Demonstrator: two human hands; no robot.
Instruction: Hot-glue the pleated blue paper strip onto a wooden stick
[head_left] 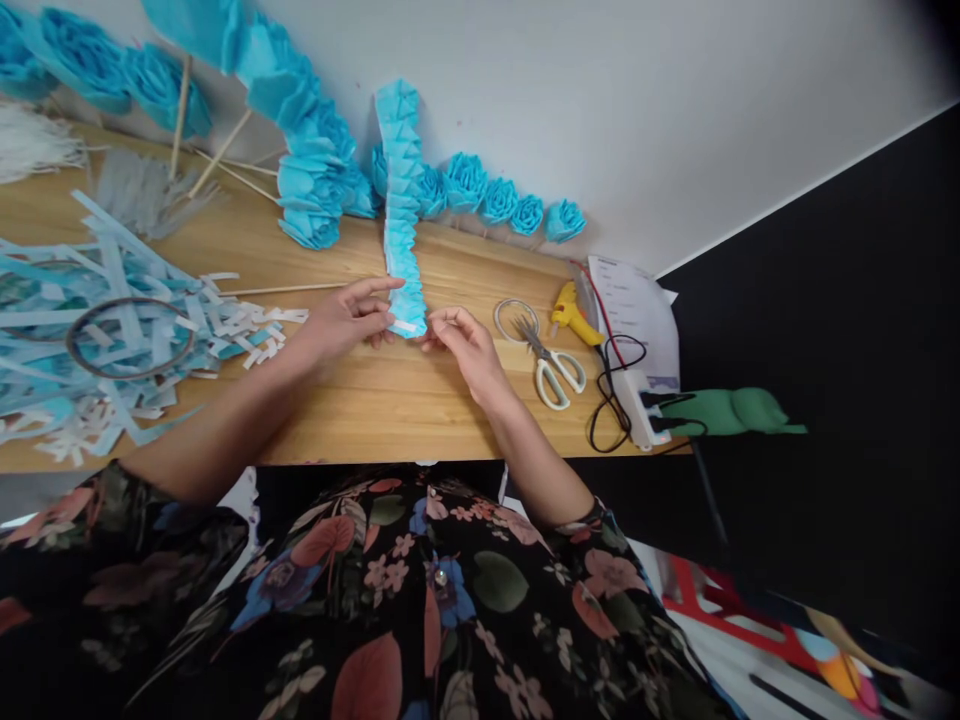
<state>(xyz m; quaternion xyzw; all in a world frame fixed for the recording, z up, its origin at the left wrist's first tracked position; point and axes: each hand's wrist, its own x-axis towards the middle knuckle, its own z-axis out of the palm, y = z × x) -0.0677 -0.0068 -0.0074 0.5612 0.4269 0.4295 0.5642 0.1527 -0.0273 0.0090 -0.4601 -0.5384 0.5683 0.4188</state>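
A long strip of pleated blue crepe paper (403,200) runs from the wall down to the middle of the wooden table. Its near end, with a small white piece on the edge, lies between my hands. My left hand (358,315) pinches the strip's left edge between thumb and fingers. At the lower right corner, my right hand (466,345) has thumb and forefinger closed together; whether paper is between them is hidden. A thin wooden stick (285,289) lies on the table and passes behind my left hand.
Blue paper roses (465,182) line the wall. Paper scraps and a tape ring (129,338) cover the table's left side. To the right lie white-handled scissors (551,375), another tape ring (516,320), a yellow glue gun (574,315), a power strip (641,410) and a printed sheet (637,310).
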